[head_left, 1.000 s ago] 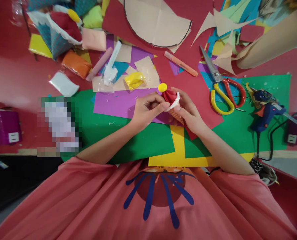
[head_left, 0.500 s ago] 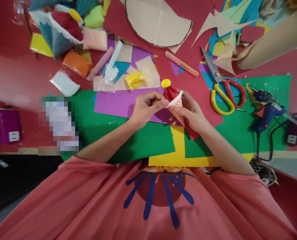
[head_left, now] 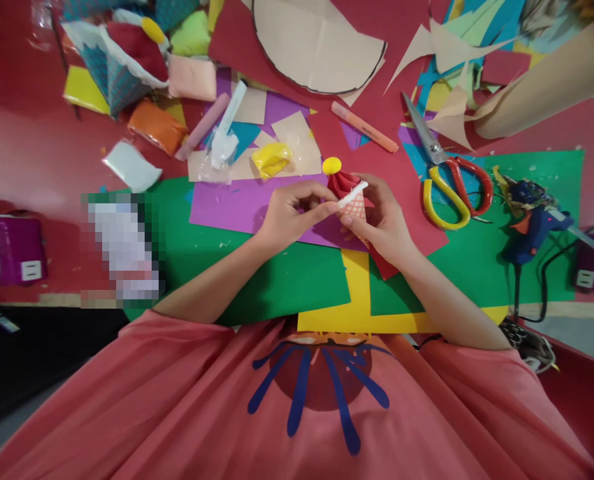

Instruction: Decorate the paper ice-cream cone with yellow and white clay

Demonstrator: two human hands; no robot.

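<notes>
A small craft ice-cream cone (head_left: 355, 210) with an orange-white waffle pattern is between my hands. Its top is red, with a white rim strip (head_left: 353, 194) around the mouth and a yellow disc (head_left: 332, 166) at the tip. My right hand (head_left: 387, 217) is wrapped around the cone, thumb on the near side, fingers partly hidden behind. With thumb and fingertips, my left hand (head_left: 297, 210) pinches the left end of the white rim. Beyond my left hand lies a packet of yellow clay (head_left: 273, 160), on beige scraps.
Green sheets (head_left: 257, 280) and a purple sheet (head_left: 227, 207) lie beneath my hands. Scissors (head_left: 441, 167) and a blue glue gun (head_left: 531, 230) are on the right. A larger blue cone (head_left: 111, 67), clay packets and an orange highlighter (head_left: 364, 127) lie farther back. A blurred-out object (head_left: 127, 247) is left.
The cone has turned slightly in my right hand, so more of its waffle side and the white rim face me. My right thumb has shifted a little left; my left hand still pinches the rim.
</notes>
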